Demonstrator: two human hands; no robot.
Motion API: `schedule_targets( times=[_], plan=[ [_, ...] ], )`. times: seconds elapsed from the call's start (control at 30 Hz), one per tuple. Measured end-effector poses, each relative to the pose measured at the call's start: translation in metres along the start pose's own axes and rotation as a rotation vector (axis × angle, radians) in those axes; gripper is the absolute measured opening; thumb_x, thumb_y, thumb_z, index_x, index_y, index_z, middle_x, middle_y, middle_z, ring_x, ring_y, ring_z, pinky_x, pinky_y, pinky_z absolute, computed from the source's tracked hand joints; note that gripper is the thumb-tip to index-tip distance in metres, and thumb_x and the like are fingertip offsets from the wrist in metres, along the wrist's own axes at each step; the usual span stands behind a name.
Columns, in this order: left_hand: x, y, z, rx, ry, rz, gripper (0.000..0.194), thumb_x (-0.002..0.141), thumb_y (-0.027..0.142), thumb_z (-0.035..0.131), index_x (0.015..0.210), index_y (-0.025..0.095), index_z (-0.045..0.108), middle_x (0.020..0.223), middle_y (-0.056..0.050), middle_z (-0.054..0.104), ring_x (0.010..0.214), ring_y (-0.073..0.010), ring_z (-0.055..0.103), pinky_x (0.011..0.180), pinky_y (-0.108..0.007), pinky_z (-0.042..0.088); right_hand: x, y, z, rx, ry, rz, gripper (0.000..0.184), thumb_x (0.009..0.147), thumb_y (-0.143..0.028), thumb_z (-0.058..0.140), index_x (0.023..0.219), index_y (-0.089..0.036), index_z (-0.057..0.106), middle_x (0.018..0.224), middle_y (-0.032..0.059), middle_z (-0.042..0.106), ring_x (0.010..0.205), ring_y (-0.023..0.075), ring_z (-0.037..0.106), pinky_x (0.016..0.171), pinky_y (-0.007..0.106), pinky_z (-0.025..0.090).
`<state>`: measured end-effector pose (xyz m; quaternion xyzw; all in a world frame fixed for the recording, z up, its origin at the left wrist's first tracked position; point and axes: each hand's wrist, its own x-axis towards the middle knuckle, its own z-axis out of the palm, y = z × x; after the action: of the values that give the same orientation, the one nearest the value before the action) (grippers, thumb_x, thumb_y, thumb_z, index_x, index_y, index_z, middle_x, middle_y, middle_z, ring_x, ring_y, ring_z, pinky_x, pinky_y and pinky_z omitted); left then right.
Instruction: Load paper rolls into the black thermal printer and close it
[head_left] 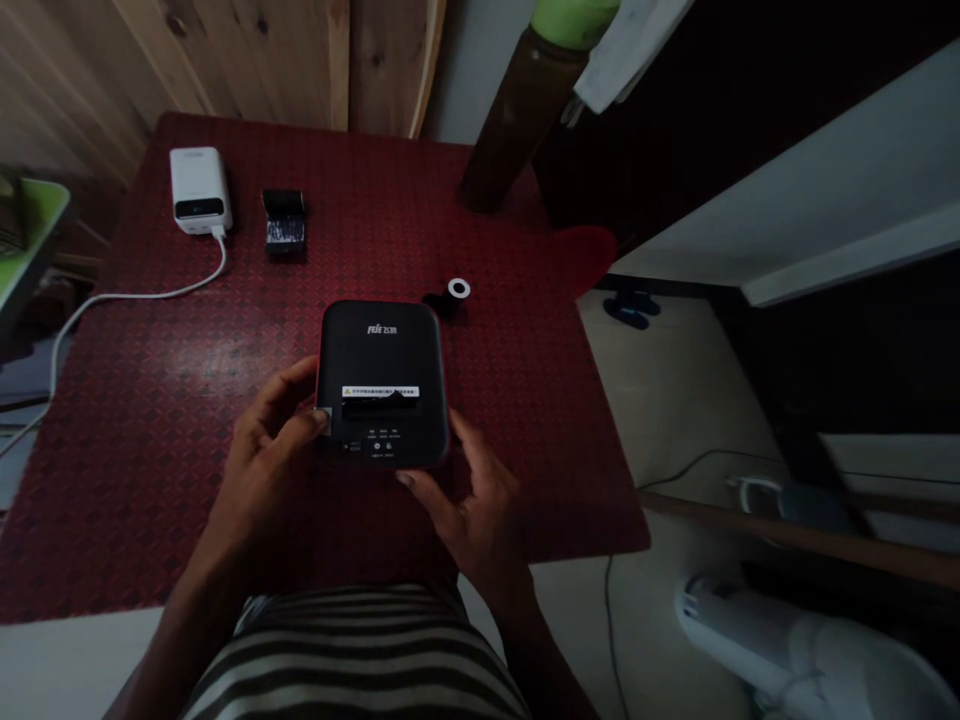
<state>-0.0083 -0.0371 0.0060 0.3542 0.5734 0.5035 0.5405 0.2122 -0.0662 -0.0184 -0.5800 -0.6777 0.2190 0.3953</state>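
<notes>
Striped cloth (352,650) fills the near edge, in front of the red-covered desk (150,420). At the desk's near middle sits a black box-shaped device (382,385), grasped on both sides: the left hand (274,450) clasps its left edge, the right hand (469,500) its near right corner. Farther back lie a white power bank (199,190) with a cable (127,295), a small black item (285,222), and what may be a small ring (458,290).
</notes>
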Motion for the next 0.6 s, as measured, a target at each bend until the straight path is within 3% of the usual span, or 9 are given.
schedule_targets(
  times=[0.27,0.6],
  plan=[
    [-0.001,0.0054,0.0045,0.008,0.005,-0.026,0.052,0.095,0.036,0.078,0.145,0.027,0.073,0.153,-0.008,0.073,0.147,-0.0359,0.064,0.12,-0.05,0.053,-0.0023,0.0016,0.0018,0.039,0.028,0.039,0.061,0.103,-0.06,0.076,0.149,-0.022,0.066,0.129,0.0149,0.085,0.111,0.0306,0.086,0.091,0.044,0.073],
    [-0.0026,0.005,0.0091,0.073,0.043,0.029,0.053,0.094,0.038,0.074,0.145,0.024,0.071,0.145,-0.009,0.076,0.13,-0.0322,0.073,0.101,-0.041,0.058,0.001,0.0012,-0.0066,0.061,-0.038,0.02,0.065,0.104,-0.06,0.076,0.153,-0.019,0.065,0.135,0.0153,0.084,0.118,0.0295,0.084,0.098,0.04,0.071]
  ],
)
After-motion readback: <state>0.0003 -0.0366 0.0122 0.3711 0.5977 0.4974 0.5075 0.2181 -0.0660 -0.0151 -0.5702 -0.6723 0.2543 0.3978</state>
